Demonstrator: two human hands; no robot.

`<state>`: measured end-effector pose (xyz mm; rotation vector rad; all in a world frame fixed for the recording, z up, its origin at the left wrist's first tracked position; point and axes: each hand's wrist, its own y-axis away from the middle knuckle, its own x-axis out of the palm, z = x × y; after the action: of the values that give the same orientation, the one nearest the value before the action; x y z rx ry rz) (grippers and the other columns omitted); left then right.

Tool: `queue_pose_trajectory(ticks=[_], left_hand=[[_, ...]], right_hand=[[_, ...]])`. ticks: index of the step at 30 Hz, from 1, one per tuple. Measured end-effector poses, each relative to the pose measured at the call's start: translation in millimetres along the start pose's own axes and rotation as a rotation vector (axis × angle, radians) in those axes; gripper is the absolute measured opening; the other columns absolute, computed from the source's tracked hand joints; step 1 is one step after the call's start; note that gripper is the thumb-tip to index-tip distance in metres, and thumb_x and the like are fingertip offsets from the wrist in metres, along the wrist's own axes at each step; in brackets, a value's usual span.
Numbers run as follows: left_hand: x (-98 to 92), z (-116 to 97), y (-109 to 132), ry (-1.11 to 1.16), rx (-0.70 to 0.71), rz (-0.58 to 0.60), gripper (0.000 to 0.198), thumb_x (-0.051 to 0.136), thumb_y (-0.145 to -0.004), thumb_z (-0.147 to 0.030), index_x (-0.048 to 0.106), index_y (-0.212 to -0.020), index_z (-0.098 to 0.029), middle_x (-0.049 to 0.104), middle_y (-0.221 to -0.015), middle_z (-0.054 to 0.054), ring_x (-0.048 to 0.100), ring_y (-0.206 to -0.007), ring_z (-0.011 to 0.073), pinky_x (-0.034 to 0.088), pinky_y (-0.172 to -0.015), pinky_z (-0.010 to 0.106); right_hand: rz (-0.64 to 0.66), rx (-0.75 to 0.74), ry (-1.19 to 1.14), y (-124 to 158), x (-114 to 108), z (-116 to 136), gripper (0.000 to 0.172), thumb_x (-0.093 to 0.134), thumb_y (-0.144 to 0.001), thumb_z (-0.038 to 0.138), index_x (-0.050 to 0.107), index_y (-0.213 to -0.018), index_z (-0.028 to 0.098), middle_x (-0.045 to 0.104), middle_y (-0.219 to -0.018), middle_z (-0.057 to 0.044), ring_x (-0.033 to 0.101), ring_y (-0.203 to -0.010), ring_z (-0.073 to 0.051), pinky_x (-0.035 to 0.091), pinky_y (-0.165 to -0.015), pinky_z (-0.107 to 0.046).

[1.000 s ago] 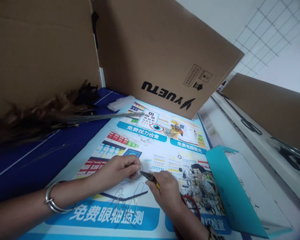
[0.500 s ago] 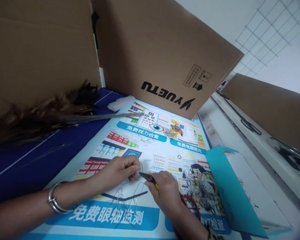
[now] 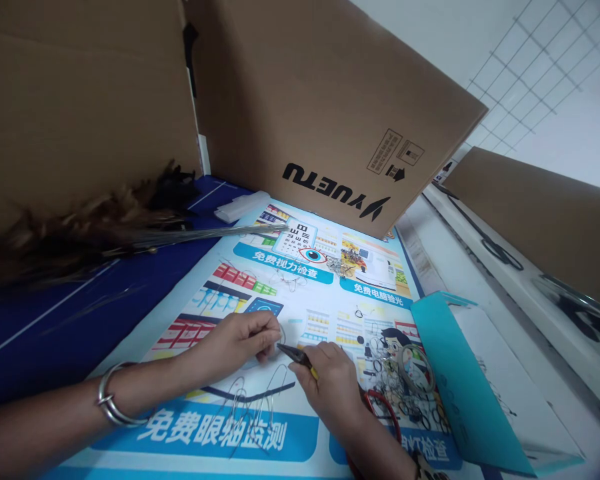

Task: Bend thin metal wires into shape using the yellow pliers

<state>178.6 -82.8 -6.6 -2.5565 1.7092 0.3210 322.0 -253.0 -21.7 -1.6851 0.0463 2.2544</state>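
Note:
My left hand [image 3: 253, 335] is closed in a pinch on a thin curved wire [image 3: 283, 333], part of which shows beside the fingertips. In my right hand [image 3: 331, 385] is a pair of pliers [image 3: 295, 353] with dark pointed jaws and yellow on the handle. The jaw tips are right by the left fingertips, at the lower end of the wire. Whether the jaws grip the wire I cannot tell. Several bent wire pieces [image 3: 253, 407] lie below my hands on the printed sheet [image 3: 295, 323].
A pile of wire loops and rings [image 3: 405, 380] lies at the right, beside a turquoise box [image 3: 473, 387]. Something red-handled [image 3: 383, 403] is partly under my right forearm. Feathers and long wires [image 3: 195, 233] lie at the left. Cardboard [image 3: 330, 100] stands behind.

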Motion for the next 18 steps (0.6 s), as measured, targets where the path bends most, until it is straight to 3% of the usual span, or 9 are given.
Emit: queue_pose_trajectory(ticks=[7, 13, 18], left_hand=[[-22.2, -1.6, -6.2, -0.132, 0.003, -0.002, 0.025, 0.047, -0.088, -0.035, 0.058, -0.074, -0.018, 0.061, -0.065, -0.001, 0.058, -0.062, 0.0144, 0.044, -0.059, 0.024], [-55.2, 19.9, -10.3, -0.386, -0.012, -0.060, 0.023, 0.049, -0.084, -0.033, 0.058, -0.070, -0.018, 0.054, -0.061, -0.005, 0.049, -0.059, 0.0128, 0.034, -0.054, 0.020], [-65.1, 31.7, -11.9, -0.544, -0.059, -0.046, 0.022, 0.048, -0.084, -0.033, 0.060, -0.072, -0.019, 0.060, -0.065, -0.003, 0.053, -0.062, 0.0144, 0.033, -0.056, 0.021]], right_hand=[[-0.035, 0.027, -0.046, -1.5, -2.1, 2.6, 0.025, 0.053, -0.091, 0.039, 0.065, -0.104, 0.022, 0.065, -0.091, -0.007, 0.057, -0.085, -0.022, 0.042, -0.072, -0.029], [-0.055, 0.004, -0.059, -1.5, 1.5, -1.4, 0.026, 0.051, -0.092, 0.040, 0.065, -0.105, 0.022, 0.065, -0.090, -0.007, 0.057, -0.084, -0.022, 0.043, -0.071, -0.029], [-0.056, -0.012, -0.047, -1.7, 2.7, -3.1, 0.027, 0.050, -0.093, 0.041, 0.064, -0.104, 0.021, 0.064, -0.089, -0.007, 0.057, -0.083, -0.023, 0.044, -0.070, -0.030]])
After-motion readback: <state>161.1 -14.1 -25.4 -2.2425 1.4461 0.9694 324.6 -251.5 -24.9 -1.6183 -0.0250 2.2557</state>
